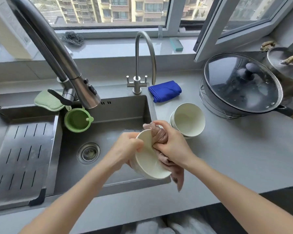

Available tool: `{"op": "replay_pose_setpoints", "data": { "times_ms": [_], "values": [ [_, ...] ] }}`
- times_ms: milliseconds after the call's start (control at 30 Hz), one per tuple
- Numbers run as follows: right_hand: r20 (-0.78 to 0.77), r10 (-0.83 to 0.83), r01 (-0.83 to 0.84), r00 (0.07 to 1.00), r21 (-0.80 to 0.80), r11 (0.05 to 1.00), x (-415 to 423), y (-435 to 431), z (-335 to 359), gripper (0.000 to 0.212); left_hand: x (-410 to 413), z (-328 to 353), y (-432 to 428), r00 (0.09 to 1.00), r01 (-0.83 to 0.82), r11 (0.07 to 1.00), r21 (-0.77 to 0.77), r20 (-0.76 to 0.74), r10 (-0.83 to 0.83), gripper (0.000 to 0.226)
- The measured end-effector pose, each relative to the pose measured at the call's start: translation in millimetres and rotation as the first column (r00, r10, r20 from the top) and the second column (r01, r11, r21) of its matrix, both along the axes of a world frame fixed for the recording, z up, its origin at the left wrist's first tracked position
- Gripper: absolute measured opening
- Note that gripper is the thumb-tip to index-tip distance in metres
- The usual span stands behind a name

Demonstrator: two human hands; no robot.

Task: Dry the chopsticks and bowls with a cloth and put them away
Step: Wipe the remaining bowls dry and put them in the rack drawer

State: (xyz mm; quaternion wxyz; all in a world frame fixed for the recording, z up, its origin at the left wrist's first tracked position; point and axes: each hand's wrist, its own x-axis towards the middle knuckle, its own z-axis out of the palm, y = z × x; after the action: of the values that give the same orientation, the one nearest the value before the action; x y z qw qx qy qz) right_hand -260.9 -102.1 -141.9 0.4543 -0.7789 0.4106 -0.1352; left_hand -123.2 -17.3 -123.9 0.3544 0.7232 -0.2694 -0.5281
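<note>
Right hand (171, 144): fingers curled round a bunched pink cloth (159, 135), pressing it against the inside wall and rim of a white bowl (147, 161). The cloth's loose end hangs below the bowl on the near right side.

Left hand (127, 147): fingers curled over the bowl's left rim, gripping it. Whether the palm supports the underside cannot be told.

Position of bowl: held tilted in the air over the near right corner of the sink (118, 112), close above its rim. A stack of bowls (188, 119) stands on the counter (235, 157) just beyond the right hand, the top one leaning. No chopsticks are visible.

Further out: a folded blue cloth (165, 90) lies far of the stack; a lidded pan (240, 83) sits at far right.

Risks, as judged:
- The bowl is likely wet. A rim-only grip could slip under the wiping pressure, dropping it onto the steel sink or its edge and chipping it.
- The right wrist works close to the leaning stack. A wide wiping stroke could knock it.
- The hanging cloth end could trail into sink water and re-wet the bowl.
</note>
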Motion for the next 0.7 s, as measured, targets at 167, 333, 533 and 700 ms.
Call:
{"op": "replay_pose_setpoints", "data": {
  "times_ms": [167, 333, 533, 700],
  "values": [
    [-0.055, -0.139, 0.136, 0.989, -0.054, 0.989, -16, -15, 6, 0.035, 10, 20, -38, 0.938, 0.312, 0.941, 0.131, -0.200, -0.283, 0.057],
    [0.044, -0.739, 0.735, 0.672, 0.085, 0.673, -55, 0, 7, 0.021, -62, 9, -32, 0.997, 0.076, 0.976, -0.206, 0.034, -0.071, 0.073],
    [0.089, -0.883, 0.858, 0.461, 0.210, 0.469, -114, 44, 16, 0.019, -140, 8, -26, 1.000, 0.015, 0.904, -0.427, 0.002, -0.015, 0.076],
    [0.048, -0.764, 0.753, 0.643, -0.222, 0.619, -205, 53, 47, 0.027, -185, 41, -36, 0.868, 0.486, 0.848, -0.213, 0.008, -0.496, 0.074]
  ]
}}
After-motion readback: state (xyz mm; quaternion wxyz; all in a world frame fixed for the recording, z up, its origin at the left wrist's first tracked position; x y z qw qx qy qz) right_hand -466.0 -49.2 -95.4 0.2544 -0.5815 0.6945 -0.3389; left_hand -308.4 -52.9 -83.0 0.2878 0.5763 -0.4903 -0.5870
